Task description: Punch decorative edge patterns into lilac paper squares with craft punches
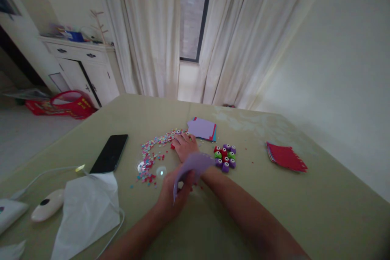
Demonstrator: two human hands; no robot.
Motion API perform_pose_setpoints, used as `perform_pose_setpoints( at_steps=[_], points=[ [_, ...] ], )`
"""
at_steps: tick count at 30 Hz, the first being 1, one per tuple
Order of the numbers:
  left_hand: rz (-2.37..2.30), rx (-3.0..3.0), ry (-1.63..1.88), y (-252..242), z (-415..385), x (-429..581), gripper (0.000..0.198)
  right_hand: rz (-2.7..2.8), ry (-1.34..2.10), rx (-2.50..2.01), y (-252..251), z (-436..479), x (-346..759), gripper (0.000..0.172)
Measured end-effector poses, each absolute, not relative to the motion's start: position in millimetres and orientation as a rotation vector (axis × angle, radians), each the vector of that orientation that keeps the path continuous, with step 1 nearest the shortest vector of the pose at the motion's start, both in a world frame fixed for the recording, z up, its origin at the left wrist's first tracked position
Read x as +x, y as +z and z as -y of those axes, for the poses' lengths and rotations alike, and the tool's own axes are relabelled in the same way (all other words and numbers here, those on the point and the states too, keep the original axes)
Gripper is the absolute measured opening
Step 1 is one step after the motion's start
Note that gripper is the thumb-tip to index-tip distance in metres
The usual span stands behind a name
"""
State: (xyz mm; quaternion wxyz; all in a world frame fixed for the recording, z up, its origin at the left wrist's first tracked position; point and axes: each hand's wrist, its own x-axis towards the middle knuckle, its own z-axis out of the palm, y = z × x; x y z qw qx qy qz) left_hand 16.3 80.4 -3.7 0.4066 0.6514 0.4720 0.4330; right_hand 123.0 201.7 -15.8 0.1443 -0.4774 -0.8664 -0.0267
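My left hand [175, 191] is closed on a purple sheet [195, 164] that bends over in a curve, its far edge notched. My right hand [185, 146] reaches across behind the sheet, palm down, fingers spread over small red and green googly-eyed pieces, partly hidden beneath it. Whether it grips one does not show. Right of that hand stands a cluster of red, green and purple googly-eyed pieces [224, 157]. A curved trail of tiny coloured bits [149, 154] lies to the left. Just beyond my right hand is a stack of purple, red and blue sheets [201, 128].
A red-topped stack of sheets [286, 157] lies at the right. On the left are a black smartphone [110, 153], a white tissue [89, 211], a white oval device [48, 206] and a white cable [45, 172]. A small clear disc [161, 172] rests near the bits.
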Motion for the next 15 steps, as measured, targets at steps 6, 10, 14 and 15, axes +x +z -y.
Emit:
perform_pose_setpoints(
  at_steps=[6, 10, 14, 15],
  points=[
    [-1.456, 1.35, 1.279, 4.3, -94.2, 11.2, 0.04, 2.438, -0.104, -1.421, -26.8, -114.3, 180.4, 0.015],
    [-1.54, 1.23, 1.19, 8.8, -93.0, 13.5, 0.034, 2.154, -0.071, -1.438, -32.7, -60.7, 213.3, 0.012],
    [-1.558, 1.27, 1.037, 3.0, -86.1, 21.0, 0.039, 1.791, 0.256, -1.39, -28.2, -55.4, 222.8, 0.019],
    [-1.545, 1.281, 1.016, 0.0, -84.6, 22.6, 0.039, 1.733, 0.298, -1.372, -26.9, -57.3, 222.7, 0.021]
  ],
)
